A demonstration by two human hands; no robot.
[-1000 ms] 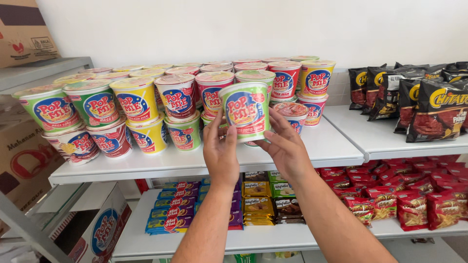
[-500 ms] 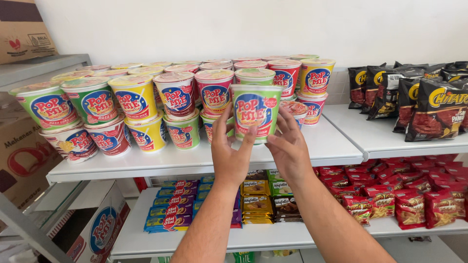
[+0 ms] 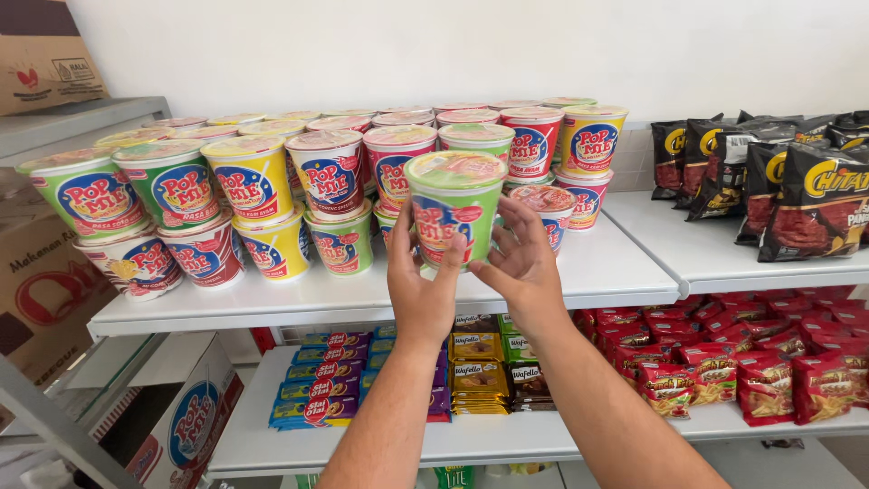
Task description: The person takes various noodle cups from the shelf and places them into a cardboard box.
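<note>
Both hands cup a green-banded instant noodle cup [image 3: 455,210] above the white upper shelf [image 3: 625,272]: left hand [image 3: 424,288] and right hand [image 3: 519,263] wrap its sides, fingers spread. Keep it upright, level; its base seems clear of the stacked cups [image 3: 262,195].

Rows of instant noodle cups [image 3: 253,177] in green, yellow and red stand stacked two high on the white upper shelf [image 3: 615,267]. Dark snack bags [image 3: 769,181] lean on the neighbouring shelf at the right. Below lie wafer packs [image 3: 475,371], blue-and-purple biscuit packs [image 3: 317,398] and red snack packets [image 3: 769,376]. Cardboard boxes [image 3: 41,54] sit at the left.
</note>
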